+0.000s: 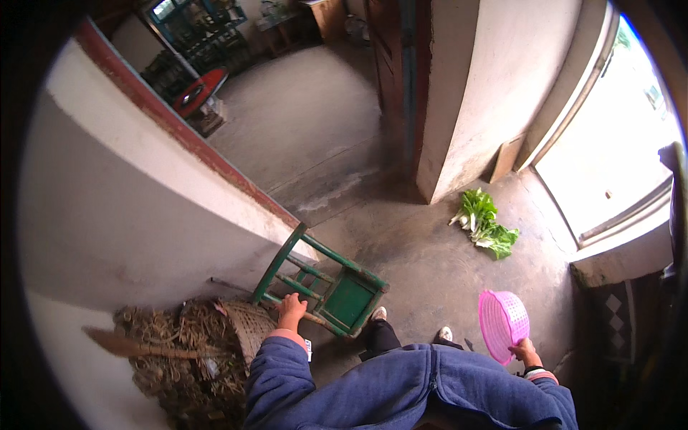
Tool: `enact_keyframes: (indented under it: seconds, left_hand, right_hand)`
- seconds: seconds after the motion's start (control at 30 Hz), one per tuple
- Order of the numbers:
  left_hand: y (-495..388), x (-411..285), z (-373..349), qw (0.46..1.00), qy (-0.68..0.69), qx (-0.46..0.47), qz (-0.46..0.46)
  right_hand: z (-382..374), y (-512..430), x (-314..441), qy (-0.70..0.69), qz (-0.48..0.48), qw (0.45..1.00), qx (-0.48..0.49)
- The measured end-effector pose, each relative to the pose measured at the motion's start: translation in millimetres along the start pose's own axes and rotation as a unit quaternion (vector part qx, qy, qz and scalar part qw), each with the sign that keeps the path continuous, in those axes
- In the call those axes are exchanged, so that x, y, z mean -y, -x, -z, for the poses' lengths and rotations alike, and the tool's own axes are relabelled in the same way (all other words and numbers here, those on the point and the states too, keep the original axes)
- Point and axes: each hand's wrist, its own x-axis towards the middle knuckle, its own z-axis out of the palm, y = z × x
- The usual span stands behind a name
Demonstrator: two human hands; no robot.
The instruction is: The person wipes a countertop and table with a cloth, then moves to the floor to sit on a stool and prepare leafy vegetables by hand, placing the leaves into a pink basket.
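My left hand (292, 312) grips the back of a small green wooden chair (348, 301), whose paint is worn on the rails. The chair's seat faces up, and its back is toward the wall on the left. In my right hand (525, 352) is a pink plastic colander basket (504, 325), held by its rim and tilted on its side, with no contents visible. Beyond the basket, a bunch of leafy green vegetables (486, 223) with white stems lies on the concrete floor.
A woven basket (248, 325) and a heap of dry plant stalks (183, 365) with a broom (145, 346) lie at the left wall. A wooden board (505, 158) leans near the bright doorway on the right. Through the inner doorway stands a red round-topped object (201, 91).
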Motion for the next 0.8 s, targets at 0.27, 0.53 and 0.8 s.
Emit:
enact_keyframes:
  seconds: [0.27,0.53,0.8]
  left_hand:
    - [-176,24,63,0.998,0.047,-0.042,0.022]
    - [-241,19,44,0.993,0.112,0.043,0.010]
    - [-219,-2,38,0.998,0.034,-0.035,-0.036]
  right_hand:
    - [3,172,32,0.067,-0.141,0.987,-0.030]
    - [-9,206,31,0.112,-0.233,0.966,-0.004]
    - [-12,177,34,0.026,-0.244,0.969,0.012]
